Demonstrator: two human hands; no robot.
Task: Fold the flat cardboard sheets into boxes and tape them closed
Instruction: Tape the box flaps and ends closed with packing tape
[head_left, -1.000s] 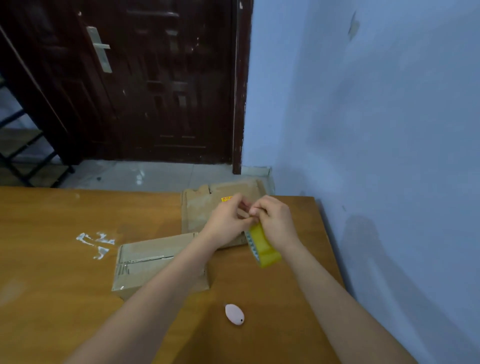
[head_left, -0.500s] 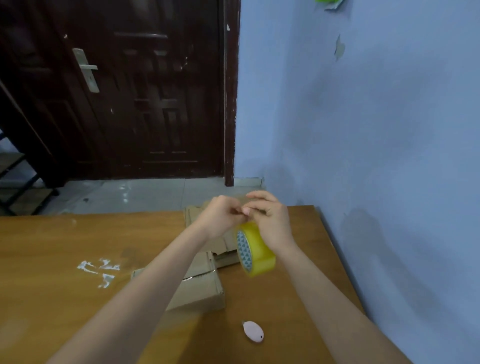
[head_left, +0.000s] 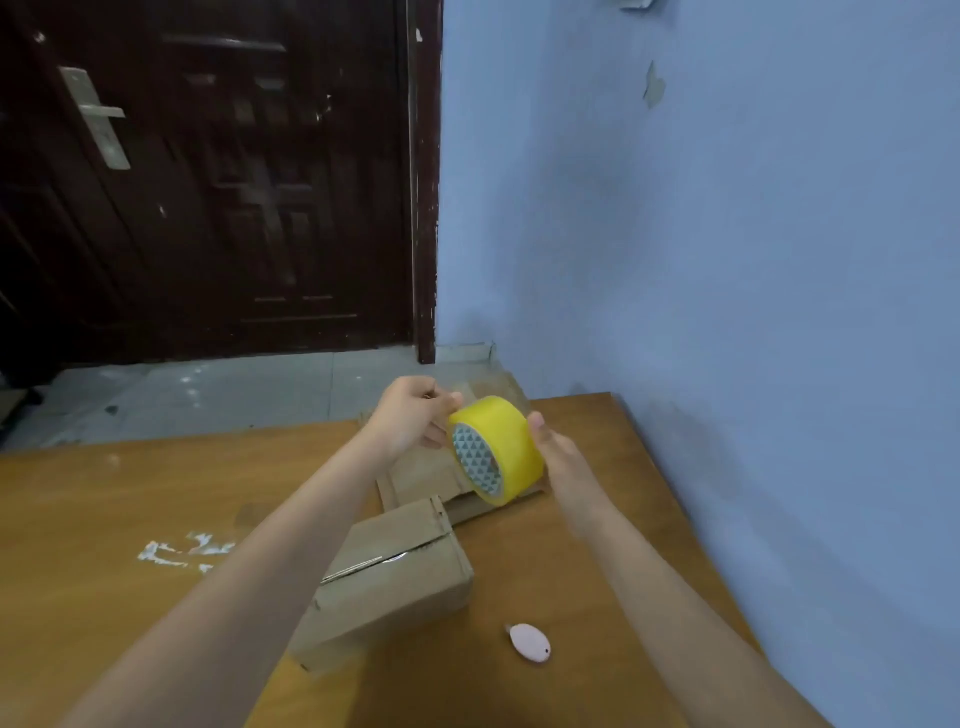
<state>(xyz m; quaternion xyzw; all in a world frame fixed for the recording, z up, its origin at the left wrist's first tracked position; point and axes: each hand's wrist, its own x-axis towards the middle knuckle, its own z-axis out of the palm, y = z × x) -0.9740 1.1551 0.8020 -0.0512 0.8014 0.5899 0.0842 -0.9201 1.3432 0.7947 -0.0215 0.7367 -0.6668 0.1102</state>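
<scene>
- both hands hold the yellow tape roll (head_left: 496, 449) up in the air: the right hand (head_left: 558, 457) cups its far side with the thumb on the outer band, and the left hand (head_left: 413, 421) pinches at the roll's upper left edge, fingers curled as if gripping the loose end; the end itself is too fine to see.
- a second ago the two hands were bunched together over the roll, picking at it; now they have drawn a little apart and the roll has tipped so its patterned core faces the camera, which suggests the end has been found and a strip is about to be pulled.
- below the grip and toward the person sits a folded cardboard box (head_left: 389, 577) whose top seam looks open in part, so taping is probably the step in hand.
- directly beneath the roll lie flat cardboard sheets (head_left: 421, 478), not yet folded.
- nearer the person, right of the box, lies a small pink oval object (head_left: 530, 643).
- everything rests on a wooden table (head_left: 104, 519) with white scuffs (head_left: 182, 548) far left of the grip.
- beyond the hands are a grey floor (head_left: 234, 389), a dark door (head_left: 218, 171) with a metal handle (head_left: 98, 117), and a blue wall (head_left: 727, 234) to the right.
</scene>
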